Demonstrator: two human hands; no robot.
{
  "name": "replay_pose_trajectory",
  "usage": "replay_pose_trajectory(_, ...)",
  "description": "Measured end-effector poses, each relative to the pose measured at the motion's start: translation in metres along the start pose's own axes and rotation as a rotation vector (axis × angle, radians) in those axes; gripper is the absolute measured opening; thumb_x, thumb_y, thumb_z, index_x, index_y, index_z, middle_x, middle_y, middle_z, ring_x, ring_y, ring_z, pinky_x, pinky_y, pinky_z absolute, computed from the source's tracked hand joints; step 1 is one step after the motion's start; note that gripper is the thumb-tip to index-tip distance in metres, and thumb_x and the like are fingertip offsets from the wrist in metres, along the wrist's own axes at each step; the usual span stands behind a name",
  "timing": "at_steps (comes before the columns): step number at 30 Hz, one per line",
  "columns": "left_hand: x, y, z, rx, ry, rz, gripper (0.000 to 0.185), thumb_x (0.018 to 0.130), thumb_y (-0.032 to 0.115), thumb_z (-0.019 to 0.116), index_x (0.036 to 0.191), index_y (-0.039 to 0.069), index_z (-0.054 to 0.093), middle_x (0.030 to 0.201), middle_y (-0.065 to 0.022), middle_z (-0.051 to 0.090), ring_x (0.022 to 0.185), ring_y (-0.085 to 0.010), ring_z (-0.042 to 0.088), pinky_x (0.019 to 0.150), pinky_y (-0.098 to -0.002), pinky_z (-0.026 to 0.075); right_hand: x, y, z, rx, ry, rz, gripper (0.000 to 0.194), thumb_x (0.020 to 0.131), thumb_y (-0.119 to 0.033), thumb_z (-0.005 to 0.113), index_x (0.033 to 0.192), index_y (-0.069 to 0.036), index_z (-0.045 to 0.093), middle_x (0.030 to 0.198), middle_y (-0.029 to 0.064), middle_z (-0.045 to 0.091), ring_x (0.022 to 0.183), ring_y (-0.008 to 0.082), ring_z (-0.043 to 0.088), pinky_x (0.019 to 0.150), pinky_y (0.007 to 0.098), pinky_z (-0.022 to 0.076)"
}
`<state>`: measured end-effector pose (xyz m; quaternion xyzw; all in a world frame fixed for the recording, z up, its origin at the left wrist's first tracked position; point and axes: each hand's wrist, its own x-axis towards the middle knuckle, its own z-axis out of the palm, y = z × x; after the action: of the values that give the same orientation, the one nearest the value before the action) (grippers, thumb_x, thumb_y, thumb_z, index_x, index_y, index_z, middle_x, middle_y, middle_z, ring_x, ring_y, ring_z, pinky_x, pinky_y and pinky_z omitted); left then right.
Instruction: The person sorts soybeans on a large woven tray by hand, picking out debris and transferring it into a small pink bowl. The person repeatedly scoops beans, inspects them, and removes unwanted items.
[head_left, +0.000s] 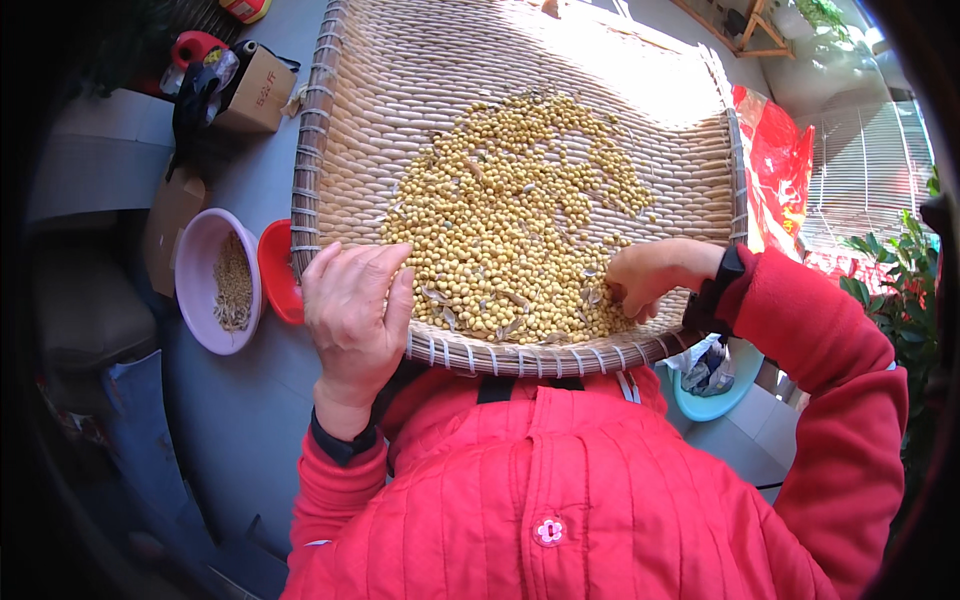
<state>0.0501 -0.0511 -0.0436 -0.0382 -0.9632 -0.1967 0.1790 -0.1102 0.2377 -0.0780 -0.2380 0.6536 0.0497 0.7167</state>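
A woven winnowing basket (316, 161) with a bound rim is tilted in front of me, its near edge against my red jacket. Yellow soybeans (487, 217) lie spread over its lower middle, mixed with dry pod pieces (514, 298) and bits of chaff. My left hand (356, 307) rests over the near left corner, thumb and fingers about the rim; its fingertips are partly hidden. At the right edge of the beans, inside the basket, my right hand (649, 277) has its fingers bent down among them. Whether anything is between those fingertips cannot be made out.
Left of the basket stand a pink basin (190, 289) holding small grains or chaff and a red basin (277, 262). Farther back is a cardboard box (259, 90). A turquoise basin (712, 405) with bags sits below right, near a red plastic sack (772, 165) and leafy plants (904, 300).
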Motion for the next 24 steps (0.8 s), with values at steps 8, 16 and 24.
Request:
replay_pose_trajectory(8, 0.001, -0.002, 0.000, 0.004, -0.003, 0.011, 0.019, 0.086, 0.012, 0.067, 0.104, 0.009, 0.069, 0.095, -0.0057, 0.069, 0.093, -0.0228, 0.065, 0.098, -0.0426, 0.042, -0.009, -0.046, -0.007, 0.504, 0.226, -0.447, 0.026, 0.085, -0.005, 0.064, 0.107, 0.008, 0.058, 0.092, 0.0136, 0.069, 0.088, 0.0180, 0.070, 0.076, 0.0287, 0.0574)
replay_pose_trajectory(16, 0.000, -0.002, 0.001, -0.003, 0.007, 0.009, 0.017, 0.086, 0.013, 0.067, 0.103, 0.009, 0.069, 0.094, -0.0054, 0.069, 0.092, -0.0227, 0.065, 0.098, -0.0431, 0.042, -0.031, -0.006, -0.022, 0.439, 0.489, -0.227, 0.018, 0.086, -0.001, 0.052, 0.096, 0.001, 0.067, 0.083, 0.0047, 0.069, 0.078, 0.0121, 0.068, 0.073, 0.0257, 0.0572)
replay_pose_trajectory(24, 0.001, -0.002, 0.001, -0.014, 0.017, 0.005, 0.017, 0.086, 0.013, 0.067, 0.103, 0.009, 0.069, 0.094, -0.0053, 0.069, 0.092, -0.0227, 0.065, 0.098, -0.0428, 0.042, -0.004, -0.004, -0.025, 0.393, 0.600, -0.355, 0.020, 0.083, 0.000, 0.053, 0.097, 0.003, 0.067, 0.080, 0.0053, 0.068, 0.073, 0.0104, 0.064, 0.067, 0.0265, 0.0539)
